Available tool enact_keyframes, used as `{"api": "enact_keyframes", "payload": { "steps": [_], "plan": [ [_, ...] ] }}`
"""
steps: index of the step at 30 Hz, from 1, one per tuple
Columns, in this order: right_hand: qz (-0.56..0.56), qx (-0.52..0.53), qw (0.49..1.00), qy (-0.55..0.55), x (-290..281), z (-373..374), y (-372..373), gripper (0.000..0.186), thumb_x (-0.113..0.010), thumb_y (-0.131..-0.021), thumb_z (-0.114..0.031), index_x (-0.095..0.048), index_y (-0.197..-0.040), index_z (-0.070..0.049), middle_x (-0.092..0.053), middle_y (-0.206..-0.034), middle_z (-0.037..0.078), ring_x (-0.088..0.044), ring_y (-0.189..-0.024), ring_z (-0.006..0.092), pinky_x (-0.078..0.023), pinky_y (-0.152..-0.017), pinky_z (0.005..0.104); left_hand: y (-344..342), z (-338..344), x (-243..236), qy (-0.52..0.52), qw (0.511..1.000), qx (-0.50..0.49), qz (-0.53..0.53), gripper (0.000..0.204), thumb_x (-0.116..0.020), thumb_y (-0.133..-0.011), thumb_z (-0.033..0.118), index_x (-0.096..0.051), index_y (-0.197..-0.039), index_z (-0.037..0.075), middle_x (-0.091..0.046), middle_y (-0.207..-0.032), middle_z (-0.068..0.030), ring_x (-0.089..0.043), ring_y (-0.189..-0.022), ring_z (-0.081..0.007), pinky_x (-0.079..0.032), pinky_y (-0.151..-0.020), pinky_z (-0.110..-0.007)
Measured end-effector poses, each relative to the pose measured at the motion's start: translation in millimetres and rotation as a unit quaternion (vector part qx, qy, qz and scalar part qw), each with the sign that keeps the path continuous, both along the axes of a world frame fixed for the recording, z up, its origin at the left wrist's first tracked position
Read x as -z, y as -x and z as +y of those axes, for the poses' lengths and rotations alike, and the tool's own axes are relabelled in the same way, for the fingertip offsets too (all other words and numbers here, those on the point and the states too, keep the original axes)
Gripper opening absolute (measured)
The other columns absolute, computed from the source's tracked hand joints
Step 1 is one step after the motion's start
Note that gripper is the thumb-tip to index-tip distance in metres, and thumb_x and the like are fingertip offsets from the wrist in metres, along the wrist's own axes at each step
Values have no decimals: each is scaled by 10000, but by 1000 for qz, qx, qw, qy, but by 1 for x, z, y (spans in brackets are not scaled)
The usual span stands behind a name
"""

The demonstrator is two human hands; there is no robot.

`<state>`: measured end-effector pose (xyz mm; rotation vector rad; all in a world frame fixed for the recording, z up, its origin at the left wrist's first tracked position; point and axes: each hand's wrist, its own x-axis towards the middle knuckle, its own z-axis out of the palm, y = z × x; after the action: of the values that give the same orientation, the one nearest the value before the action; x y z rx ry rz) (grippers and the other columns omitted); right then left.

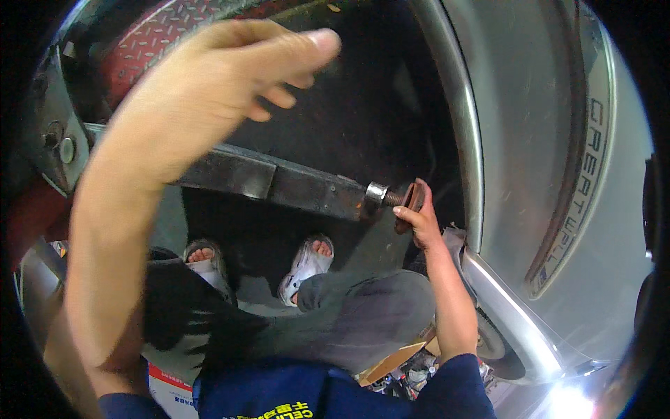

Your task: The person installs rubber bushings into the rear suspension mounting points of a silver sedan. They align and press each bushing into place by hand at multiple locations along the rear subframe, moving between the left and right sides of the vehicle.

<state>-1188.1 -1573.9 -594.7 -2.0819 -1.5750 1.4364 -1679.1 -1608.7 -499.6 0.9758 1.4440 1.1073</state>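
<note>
My right hand (426,227) is closed around a rusty round lift pad (414,198), thumb on the near side and fingers on the far side. A short threaded stem (394,200) joins the pad to a shiny metal collar (377,193) at the tip of a black steel lift arm (307,186). My left hand (262,70) is raised above this arm, nearer the camera and slightly blurred. Its thumb is stretched out, the fingers loosely bent and apart, with nothing seen in them. My left forearm covers part of the lift arm.
A silver vehicle (516,174) fills the right side, its wheel (499,342) lower down. At left are a bolted bracket (66,150) and red tread plate (157,45). My feet stand below the arm. Cardboard (394,363) and clutter lie near my right elbow. A bright lamp (569,405) glares.
</note>
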Motion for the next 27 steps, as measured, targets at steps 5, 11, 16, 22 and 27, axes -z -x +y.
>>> {"api": "enact_keyframes", "payload": {
  "steps": [5, 11, 16, 22, 27],
  "plan": [
    [-43, 77, 996, 7, 80, -35, -84, 1084, -902, -756, -197, -303, -1655, -96, -498, -1495, 157, -528, -1354, 302, -442, -1151, 432, 40, -14, 37, 132, 975, 64, 169, 649, -717, -997, 561, -734, -1310, -7, -767, -1091, -88, -683, -955, -153, -519, -843, -284],
    [-79, 110, 991, 17, 96, -45, -98, 1071, -898, -782, -233, -294, -1655, -92, -501, -1503, 162, -523, -1362, 308, -432, -1163, 438, 39, -60, 140, 144, 974, 39, 169, 593, -768, -1021, 390, -655, -1352, -89, -751, -1164, -184, -733, -1096, -254, -561, -996, -332],
    [-233, -61, 969, -61, 98, -49, -68, 1159, -937, -745, -342, -279, -1635, 4, -511, -1528, 296, -522, -1418, 428, -409, -1204, 493, 14, -81, 192, 35, 946, 62, 315, 424, -787, -995, 227, -689, -1333, -9, -727, -1258, -194, -706, -1204, -355, -553, -1071, -417],
    [-328, -200, 921, -56, 105, -50, -31, 1255, -974, -705, -335, -219, -1647, 12, -367, -1601, 303, -402, -1501, 452, -367, -1259, 503, 2, -96, 210, -36, 895, 89, 436, 481, -803, -866, 57, -674, -1328, 24, -671, -1334, -174, -633, -1268, -406, -511, -1095, -454],
    [-357, -375, 842, -153, 104, -43, -27, 1255, -968, -709, -296, -201, -1653, 10, -362, -1598, 315, -344, -1509, 504, -306, -1279, 560, -18, -104, 206, -15, 839, 170, 516, 832, -867, -671, 49, -592, -1457, 64, -576, -1514, -167, -498, -1454, -412, -387, -1234, -525]
  ]
}}
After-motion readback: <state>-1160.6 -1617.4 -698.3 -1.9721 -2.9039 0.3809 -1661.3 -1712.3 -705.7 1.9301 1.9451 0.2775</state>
